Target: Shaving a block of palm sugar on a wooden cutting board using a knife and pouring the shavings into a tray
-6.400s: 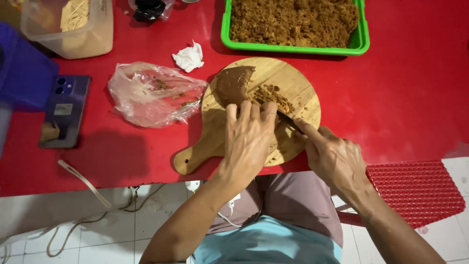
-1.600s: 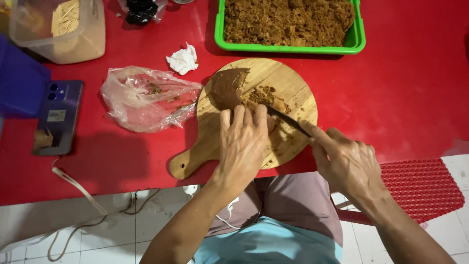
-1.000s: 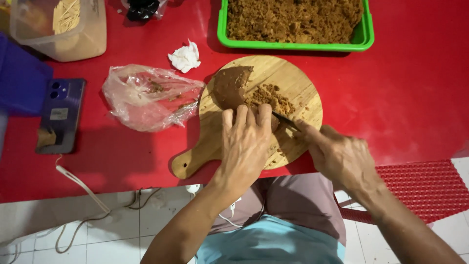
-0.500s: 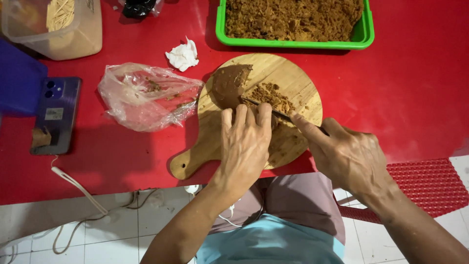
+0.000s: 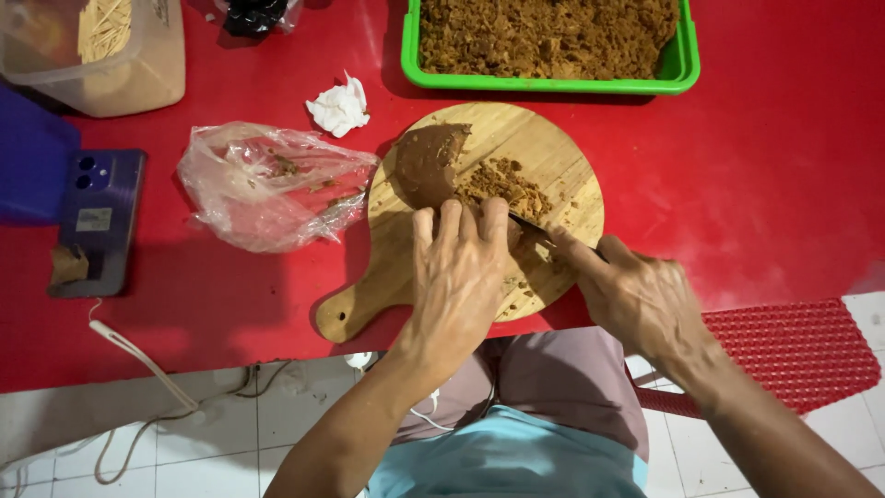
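A: How did the left hand (image 5: 456,277) sit?

B: Flat, palm down, fingers (image 5: 461,226) straight and pressed together; it lay on the round wooden board (image 5: 562,175), fingertips against the brown block (image 5: 429,166) and the crumbs (image 5: 507,184) beside it.

A: And the right hand (image 5: 636,295)?

B: It came in from the right, wrist low, fist wrapped tight around the knife (image 5: 539,231); the blade lay along the left fingertips, over the board.

A: The board itself?

B: On the red table (image 5: 765,184), just below the green tray (image 5: 687,69).
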